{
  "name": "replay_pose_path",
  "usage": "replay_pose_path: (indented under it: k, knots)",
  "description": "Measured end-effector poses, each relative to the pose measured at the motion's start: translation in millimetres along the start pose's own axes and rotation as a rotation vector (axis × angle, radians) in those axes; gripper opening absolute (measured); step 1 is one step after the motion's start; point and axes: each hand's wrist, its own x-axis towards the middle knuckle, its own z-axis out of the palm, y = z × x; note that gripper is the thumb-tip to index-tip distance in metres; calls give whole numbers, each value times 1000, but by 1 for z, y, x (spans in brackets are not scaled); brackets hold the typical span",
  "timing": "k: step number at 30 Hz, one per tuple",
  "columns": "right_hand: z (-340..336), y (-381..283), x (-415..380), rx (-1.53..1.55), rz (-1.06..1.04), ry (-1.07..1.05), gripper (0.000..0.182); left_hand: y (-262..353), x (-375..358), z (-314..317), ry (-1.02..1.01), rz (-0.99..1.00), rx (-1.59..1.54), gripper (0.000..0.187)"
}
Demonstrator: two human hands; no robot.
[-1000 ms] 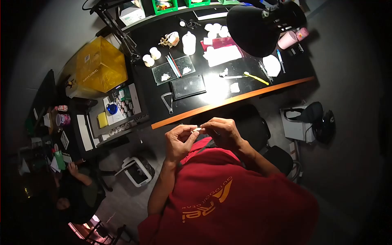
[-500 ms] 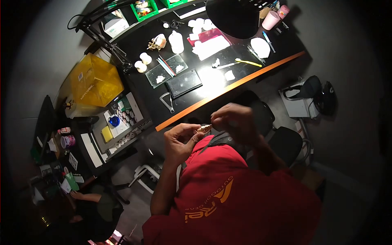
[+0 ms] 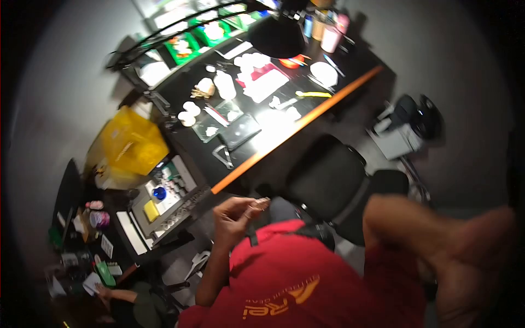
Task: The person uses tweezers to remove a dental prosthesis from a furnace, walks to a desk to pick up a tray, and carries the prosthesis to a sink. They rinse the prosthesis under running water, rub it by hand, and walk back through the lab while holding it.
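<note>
1 small piece (image 3: pixel 261 201) between left-hand fingers (image 3: pixel 249 206)

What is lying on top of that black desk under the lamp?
The black desk carries glass slabs, white pieces and a yellow tool. The lamp hides what lies beneath its shade.

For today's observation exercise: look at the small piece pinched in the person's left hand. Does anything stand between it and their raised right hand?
Nothing visible does. The left hand pinches the small piece at chest height above the red shirt. The right hand, blurred, is raised far off to the side, with only open air and the black chair behind.
</note>
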Motion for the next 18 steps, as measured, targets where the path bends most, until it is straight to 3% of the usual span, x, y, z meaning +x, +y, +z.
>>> replay_pose_path:
  k: [1, 3, 5, 8, 13, 16, 18]
  knots:
    - [-5, -16, -12, 29, -6, 2, 24, -9, -10, -7, -26, -72, 78, 15]
    - [-12, -49, -33, 62, 36, 14, 25, -8, -22, -10, -154, -28, 216, 17]
    - [-18, -86, -45, 84, 96, -3, 26, -5, -39, 4, -247, -32, 135, 19]
    - [-31, -155, -69, 70, 118, 24, 27, -15, -62, 19, -448, -30, 273, 21]
    - [-55, -272, -94, 6, 203, 92, 29, -14, -102, 89, -727, -90, 402, 21]
    - [-71, -352, -115, -51, 222, 140, 31, -21, -139, 130, -925, 59, 404, 19]
    - [-87, -405, -130, -99, 272, 184, 32, -26, -168, 162, -996, -78, 292, 18]
